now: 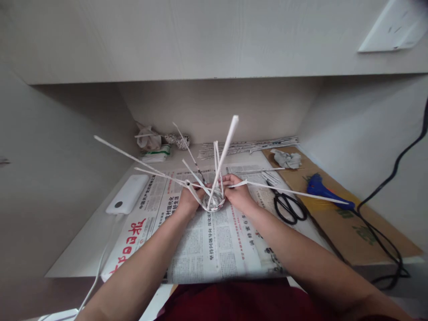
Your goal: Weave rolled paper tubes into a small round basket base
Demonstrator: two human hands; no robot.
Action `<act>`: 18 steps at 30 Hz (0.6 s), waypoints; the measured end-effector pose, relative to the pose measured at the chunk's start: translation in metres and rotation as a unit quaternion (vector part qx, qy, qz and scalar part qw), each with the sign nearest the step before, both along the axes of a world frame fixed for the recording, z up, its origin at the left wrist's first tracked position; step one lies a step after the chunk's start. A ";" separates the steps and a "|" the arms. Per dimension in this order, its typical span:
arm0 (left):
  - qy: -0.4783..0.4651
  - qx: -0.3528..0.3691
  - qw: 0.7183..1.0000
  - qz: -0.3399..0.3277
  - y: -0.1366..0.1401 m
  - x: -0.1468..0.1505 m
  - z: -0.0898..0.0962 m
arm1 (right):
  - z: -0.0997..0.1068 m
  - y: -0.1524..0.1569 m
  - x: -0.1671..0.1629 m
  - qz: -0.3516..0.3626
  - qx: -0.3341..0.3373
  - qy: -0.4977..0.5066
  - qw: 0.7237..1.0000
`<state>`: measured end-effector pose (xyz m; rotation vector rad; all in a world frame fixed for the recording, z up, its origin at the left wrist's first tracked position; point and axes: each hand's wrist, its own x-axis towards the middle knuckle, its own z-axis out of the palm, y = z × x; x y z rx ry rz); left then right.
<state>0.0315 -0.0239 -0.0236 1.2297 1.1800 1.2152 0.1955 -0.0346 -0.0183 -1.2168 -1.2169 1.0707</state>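
A small round base woven from rolled paper strips [214, 201] is held between my two hands, low over a spread newspaper [214, 240]. Several long white paper rods stick up and out from it, one rising tall [227, 151], others reaching to the left and right. At its left side my left hand [190, 196] is closed on the weaving, its fingertips partly hidden behind the rods. On the opposite side my right hand [238, 191] pinches the rim, with a long rod [294, 191] running out over it to the right.
Black scissors [289, 207] lie right of my hands. Beyond them, a blue glue gun [329, 191] with a black cord rests on cardboard [361, 227], near crumpled paper [286, 158]. Paper rods [250, 146] lie along the back wall. A white power bank [129, 194] sits left.
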 end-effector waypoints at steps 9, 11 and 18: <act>-0.015 0.007 1.000 0.022 -0.005 0.005 0.005 | 0.002 -0.001 -0.002 -0.014 0.014 -0.002 1.000; -0.040 0.000 0.999 0.013 -0.005 0.006 0.003 | 0.001 -0.001 -0.002 -0.019 0.018 -0.004 1.000; -0.006 0.031 0.999 0.009 -0.002 0.003 -0.001 | 0.005 -0.004 -0.004 -0.004 -0.119 0.118 0.986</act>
